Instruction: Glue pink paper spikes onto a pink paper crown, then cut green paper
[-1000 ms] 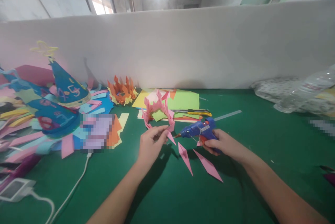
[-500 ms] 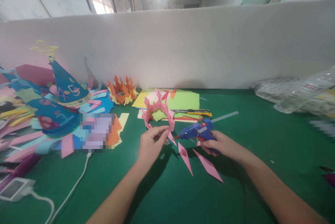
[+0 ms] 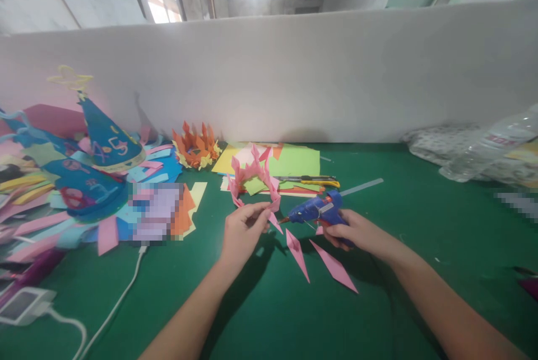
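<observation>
My left hand [image 3: 242, 232] pinches the near edge of a pink paper crown [image 3: 253, 179] with spiky points, just above the green table. My right hand [image 3: 352, 232] grips a blue hot glue gun [image 3: 316, 210] whose nozzle points left, close to the spot my left fingers hold. A clear glue stick [image 3: 362, 185] sticks out of the gun's back. Two loose pink paper spikes [image 3: 297, 253] [image 3: 335, 267] lie on the table below the gun.
Coloured paper sheets [image 3: 294, 161] and a yellow utility knife [image 3: 313, 181] lie behind the crown. An orange paper crown [image 3: 195, 146] and blue cone hats [image 3: 108, 135] with scraps fill the left. A white cable [image 3: 117, 301] runs at lower left. Plastic bottles [image 3: 487, 147] lie right. A white partition wall [image 3: 294, 68] stands behind.
The glue gun has moved slightly left and down, closer to the crown edge. My left hand has hardly moved.
</observation>
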The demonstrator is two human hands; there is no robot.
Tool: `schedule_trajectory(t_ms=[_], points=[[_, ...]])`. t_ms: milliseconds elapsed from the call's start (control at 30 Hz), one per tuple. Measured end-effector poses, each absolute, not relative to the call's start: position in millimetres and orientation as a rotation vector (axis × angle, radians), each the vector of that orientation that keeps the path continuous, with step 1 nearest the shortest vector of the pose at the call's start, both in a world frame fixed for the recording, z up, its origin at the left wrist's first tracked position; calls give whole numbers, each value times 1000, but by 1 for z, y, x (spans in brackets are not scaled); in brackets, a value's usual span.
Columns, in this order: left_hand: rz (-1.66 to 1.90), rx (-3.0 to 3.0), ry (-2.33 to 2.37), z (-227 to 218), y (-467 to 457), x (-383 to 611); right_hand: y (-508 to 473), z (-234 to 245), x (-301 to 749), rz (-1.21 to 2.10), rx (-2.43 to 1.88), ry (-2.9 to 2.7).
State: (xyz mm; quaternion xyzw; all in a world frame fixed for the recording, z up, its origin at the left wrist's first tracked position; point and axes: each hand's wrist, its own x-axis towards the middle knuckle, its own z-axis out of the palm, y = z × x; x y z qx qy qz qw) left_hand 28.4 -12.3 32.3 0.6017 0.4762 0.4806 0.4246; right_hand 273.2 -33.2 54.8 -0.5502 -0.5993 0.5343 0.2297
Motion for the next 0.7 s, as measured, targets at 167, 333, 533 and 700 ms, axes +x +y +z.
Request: schedule_trajectory(t_ms=[167,333,533,700], points=[[1202,1440,1221,34,-12,28,-32,55,274,1478,-1520,-1662],[1206,1398,1216,36,-12,30,-32,54,275,1483,-1503,-1683],[1200,1340,1220,38,-11,30,-33,54,276,1486,-1480,-1719],[1200,1280,1222,41,-11,29,-34,55,276,1466,-1502,-1706]])
